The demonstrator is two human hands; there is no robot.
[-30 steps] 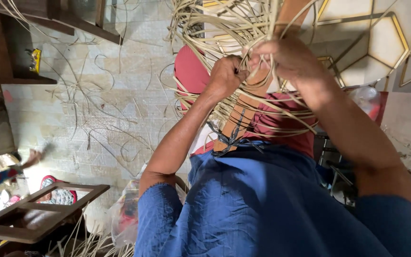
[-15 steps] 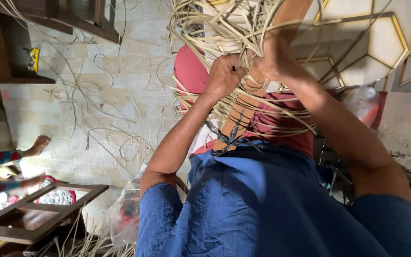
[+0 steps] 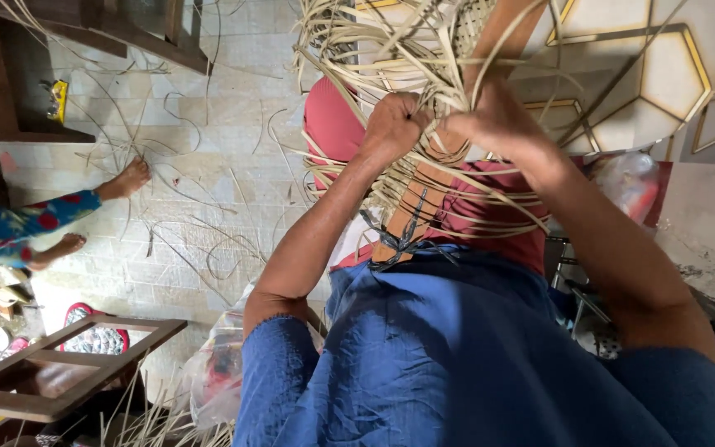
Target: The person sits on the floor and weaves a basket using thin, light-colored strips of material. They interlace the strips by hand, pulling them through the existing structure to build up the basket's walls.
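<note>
Pale cane strips (image 3: 391,50) fan out above your two hands and wrap in rows around a wooden frame piece (image 3: 419,203) that rests against your lap, over a red cloth (image 3: 473,211). Your left hand (image 3: 395,124) is closed in a fist on a bundle of the strips, and your right hand (image 3: 498,124), just beside it, is closed on strips where they cross the frame. Another person's bare feet (image 3: 130,178) stand on the tiled floor (image 3: 208,124) to your left, among loose strips, near a wooden stool frame (image 3: 68,364).
</note>
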